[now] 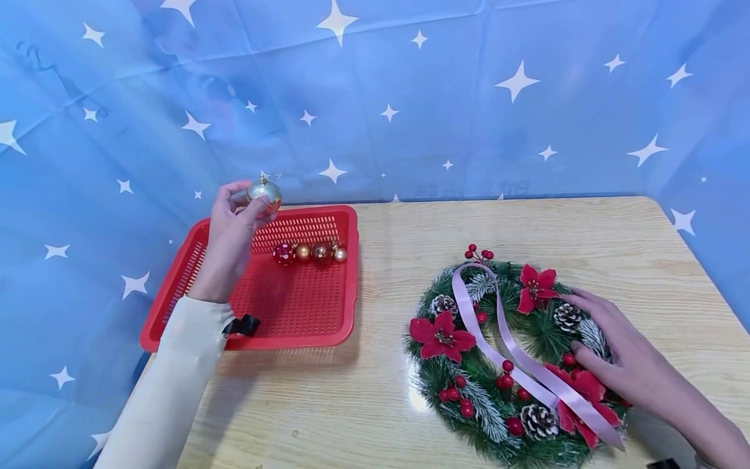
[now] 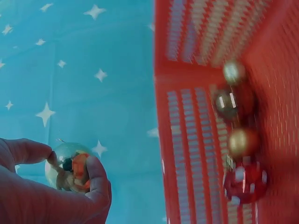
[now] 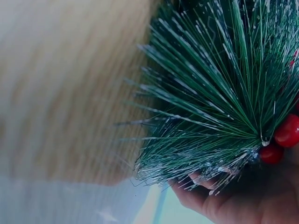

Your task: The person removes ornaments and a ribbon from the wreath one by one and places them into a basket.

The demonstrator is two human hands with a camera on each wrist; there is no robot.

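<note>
High over the back of the red basket (image 1: 347, 286), my left hand (image 1: 230, 241) pinches a shiny, pale silver-gold Christmas bauble (image 1: 265, 193) between thumb and fingers. A thin hanging loop shows at the bauble's cap. In the left wrist view the bauble (image 2: 70, 168) mirrors the surroundings. My right hand (image 1: 624, 352) grips the right side of a green Christmas wreath (image 1: 433, 384), thumb near a pinecone (image 1: 567, 317). The wreath lies on the table with red poinsettias (image 1: 443, 337), berries and a looped pink ribbon (image 1: 515, 352). Frosted needles (image 3: 205, 93) partly hide the right fingertips in the right wrist view.
Inside the basket, along its back wall, several baubles stand in a row: a dotted red one (image 1: 284, 254), a gold one (image 1: 303, 252), a brown one (image 1: 321, 253) and a small pale one (image 1: 340, 255). A blue star-patterned cloth (image 1: 445, 117) hangs behind the wooden table (image 1: 387, 260).
</note>
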